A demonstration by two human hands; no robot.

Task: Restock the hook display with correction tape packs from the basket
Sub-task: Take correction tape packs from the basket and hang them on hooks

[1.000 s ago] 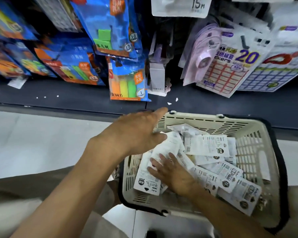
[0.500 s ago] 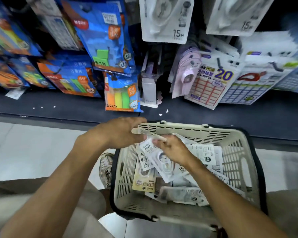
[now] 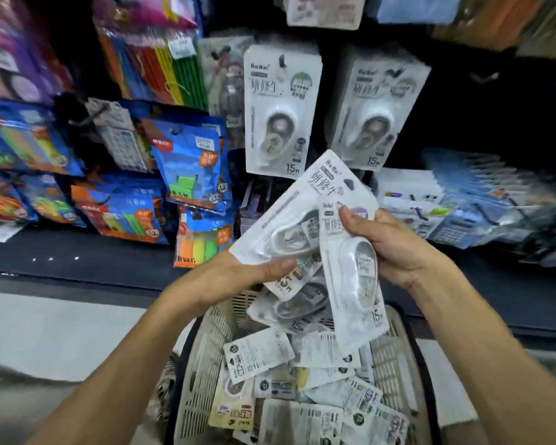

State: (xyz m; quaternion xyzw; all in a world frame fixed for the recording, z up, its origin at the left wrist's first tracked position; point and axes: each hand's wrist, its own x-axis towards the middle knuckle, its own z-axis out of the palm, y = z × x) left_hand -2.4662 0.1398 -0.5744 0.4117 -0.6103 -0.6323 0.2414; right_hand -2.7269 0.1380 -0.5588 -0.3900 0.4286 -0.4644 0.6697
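Observation:
Both my hands hold a fan of several white correction tape packs (image 3: 302,220) above the beige basket (image 3: 203,374). My left hand (image 3: 238,277) grips the bunch from the lower left, thumb over a tilted pack. My right hand (image 3: 389,248) pinches an upright pack (image 3: 353,284) from the right. Many more packs (image 3: 305,390) lie loose in the basket below. Two rows of the same packs hang on the hook display straight ahead, one at left (image 3: 280,114) and one at right (image 3: 376,114).
Blue and orange sticky-note packs (image 3: 190,168) hang left of the tape hooks, coloured sticks (image 3: 161,65) above them. Label-sticker packs (image 3: 463,200) hang to the right. A dark shelf ledge (image 3: 77,261) runs below the display, pale floor under it.
Both hands have risen out of the basket with a bunch of packs. The view has tilted up toward the hooks.

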